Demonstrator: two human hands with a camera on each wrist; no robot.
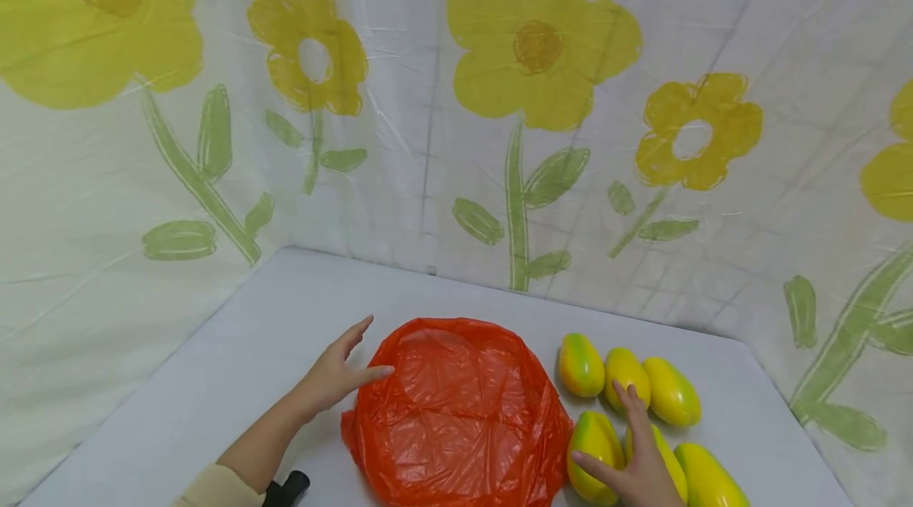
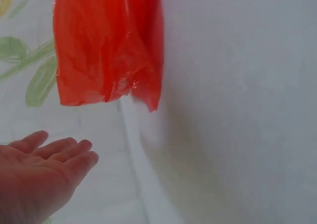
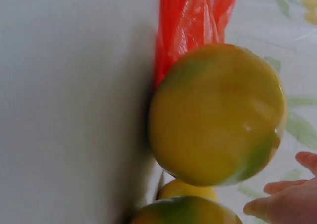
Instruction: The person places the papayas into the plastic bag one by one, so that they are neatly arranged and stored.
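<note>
A red plastic bag (image 1: 456,404) is spread in a wide round shape on the white table, its film bulging and creased. My left hand (image 1: 328,380) hovers at the bag's left edge with fingers spread and nothing in them; in the left wrist view the palm (image 2: 44,179) shows bare, apart from the bag (image 2: 104,45). To the right of the bag lie several yellow-green mangoes (image 1: 581,365) in two loose rows. Over the near row is my right hand (image 1: 642,471), thumb and fingers apart, partly covering a mango (image 1: 674,467). A large mango (image 3: 218,115) fills the right wrist view, with the fingertips (image 3: 257,207) beside it.
The white table (image 1: 314,285) meets a white curtain (image 1: 399,174) printed with yellow flowers along its back edge. A small black object (image 1: 288,487) sits by the left forearm at the bottom of the head view.
</note>
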